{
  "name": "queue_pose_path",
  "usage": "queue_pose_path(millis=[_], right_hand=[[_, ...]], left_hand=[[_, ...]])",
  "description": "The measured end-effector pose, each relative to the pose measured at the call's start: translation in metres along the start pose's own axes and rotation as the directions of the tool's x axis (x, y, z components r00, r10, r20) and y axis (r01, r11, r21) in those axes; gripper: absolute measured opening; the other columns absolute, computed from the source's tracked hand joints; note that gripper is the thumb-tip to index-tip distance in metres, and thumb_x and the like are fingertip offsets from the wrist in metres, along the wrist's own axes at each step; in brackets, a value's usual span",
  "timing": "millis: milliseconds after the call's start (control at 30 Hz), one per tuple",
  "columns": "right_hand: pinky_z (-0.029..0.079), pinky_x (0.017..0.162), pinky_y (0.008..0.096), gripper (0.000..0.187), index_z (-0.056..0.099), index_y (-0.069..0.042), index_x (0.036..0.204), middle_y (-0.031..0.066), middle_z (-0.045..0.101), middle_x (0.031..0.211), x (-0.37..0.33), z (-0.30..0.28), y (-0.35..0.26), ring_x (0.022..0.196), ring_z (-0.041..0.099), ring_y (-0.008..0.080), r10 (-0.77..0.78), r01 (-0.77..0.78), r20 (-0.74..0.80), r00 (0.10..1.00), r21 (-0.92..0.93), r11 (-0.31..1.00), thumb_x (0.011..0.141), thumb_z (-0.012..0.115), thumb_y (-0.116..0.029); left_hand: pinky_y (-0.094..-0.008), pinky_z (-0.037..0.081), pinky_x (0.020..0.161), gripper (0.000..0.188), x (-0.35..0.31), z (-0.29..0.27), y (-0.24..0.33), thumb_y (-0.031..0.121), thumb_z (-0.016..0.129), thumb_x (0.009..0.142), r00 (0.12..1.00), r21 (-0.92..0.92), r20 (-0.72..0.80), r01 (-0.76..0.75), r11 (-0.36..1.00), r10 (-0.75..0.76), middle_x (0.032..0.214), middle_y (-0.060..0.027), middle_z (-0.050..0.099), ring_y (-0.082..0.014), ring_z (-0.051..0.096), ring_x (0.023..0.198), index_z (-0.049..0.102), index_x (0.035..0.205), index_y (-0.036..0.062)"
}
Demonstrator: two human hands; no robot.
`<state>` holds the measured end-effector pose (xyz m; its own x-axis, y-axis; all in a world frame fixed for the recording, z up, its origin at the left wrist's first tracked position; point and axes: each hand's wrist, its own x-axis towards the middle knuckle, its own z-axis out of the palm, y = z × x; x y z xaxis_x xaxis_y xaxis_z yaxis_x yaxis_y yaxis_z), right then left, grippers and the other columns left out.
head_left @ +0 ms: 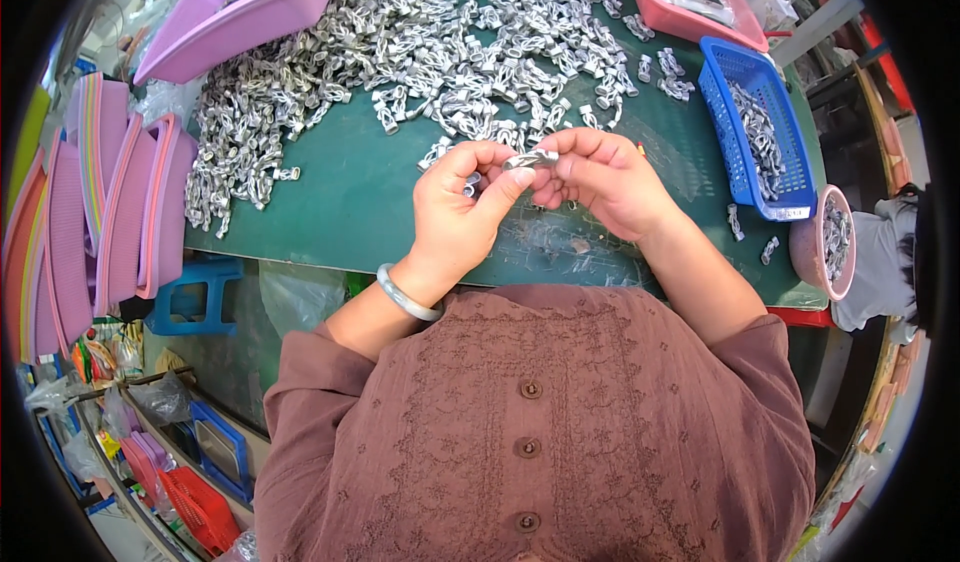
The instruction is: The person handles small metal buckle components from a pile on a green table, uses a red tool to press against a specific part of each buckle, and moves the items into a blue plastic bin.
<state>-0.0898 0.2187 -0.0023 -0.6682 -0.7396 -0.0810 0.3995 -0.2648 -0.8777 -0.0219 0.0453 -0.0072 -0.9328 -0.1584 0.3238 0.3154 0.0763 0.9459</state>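
My left hand [462, 212] and my right hand [605, 182] meet above the green table [340, 202], both pinching one small silver metal part [527, 160] between thumbs and fingertips. Another small metal piece [472, 184] sits inside my left palm. A pale bangle [405, 297] circles my left wrist. Just beyond my hands spreads a big heap of the same silver metal parts [440, 52], covering the far half of the table.
A blue basket [760, 127] with metal parts stands at the right, a pink round bowl [825, 242] of parts nearer the edge. Pink trays [250, 12] [690, 7] lie at the back. Stacked pink baskets [110, 202] stand left, a blue stool [195, 297] beneath.
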Motion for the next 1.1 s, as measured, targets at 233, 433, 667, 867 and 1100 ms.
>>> queue_pose_path(millis=[233,433,667,867,1100], right_hand=[[0.048,0.069,0.0243,0.021,0.056,0.003,0.103,0.0065,0.063,0.086,-0.003,0.013,0.001,0.073,0.059,0.0109,0.078,-0.081,-0.020,0.997,-0.230,0.970,0.089,0.052,-0.011],[0.047,0.067,0.0229,0.019,0.058,0.002,0.100,0.0040,0.062,0.084,-0.002,0.012,0.004,0.072,0.058,0.0094,0.062,-0.064,-0.014,0.998,-0.222,0.973,0.089,0.052,-0.012],[0.047,0.067,0.0224,0.019,0.058,0.001,0.100,0.0033,0.062,0.083,-0.002,0.010,0.007,0.071,0.058,0.0093,0.063,-0.062,-0.002,0.998,-0.227,0.972,0.089,0.051,-0.013],[0.048,0.064,0.0234,0.021,0.059,0.001,0.099,0.0067,0.064,0.083,-0.002,0.008,0.004,0.070,0.061,0.0119,0.119,-0.108,0.033,0.992,-0.234,0.966,0.089,0.053,-0.016],[0.049,0.064,0.0250,0.022,0.058,0.002,0.101,0.0112,0.065,0.084,-0.007,0.008,0.000,0.070,0.062,0.0146,0.134,-0.117,0.184,0.974,-0.102,0.988,0.088,0.053,-0.015]], left_hand=[[-0.0215,0.044,0.047,0.015,0.004,0.001,0.012,0.009,0.071,0.073,0.956,0.341,0.064,-0.290,0.894,0.285,0.069,-0.0053,0.058,-0.0103,0.055,0.053,0.062,0.082,0.0024],[-0.0218,0.045,0.047,0.018,0.003,0.003,0.014,0.010,0.073,0.070,0.948,0.326,0.098,-0.318,0.890,0.303,0.066,-0.0044,0.058,-0.0114,0.056,0.054,0.063,0.084,0.0035],[-0.0226,0.045,0.048,0.024,0.001,0.005,0.020,0.008,0.073,0.069,0.946,0.335,0.130,-0.325,0.884,0.298,0.069,-0.0050,0.058,-0.0114,0.055,0.057,0.063,0.089,0.0034],[-0.0176,0.040,0.050,0.018,0.002,-0.001,0.013,0.008,0.067,0.077,0.985,0.283,0.069,-0.169,0.944,0.156,0.072,-0.0032,0.059,-0.0067,0.051,0.055,0.062,0.092,0.0000],[-0.0169,0.034,0.043,0.016,0.009,-0.006,0.012,0.020,0.057,0.087,0.818,-0.213,0.179,0.575,0.790,-0.547,0.068,0.0000,0.058,-0.0049,0.045,0.048,0.062,0.089,0.0046]])
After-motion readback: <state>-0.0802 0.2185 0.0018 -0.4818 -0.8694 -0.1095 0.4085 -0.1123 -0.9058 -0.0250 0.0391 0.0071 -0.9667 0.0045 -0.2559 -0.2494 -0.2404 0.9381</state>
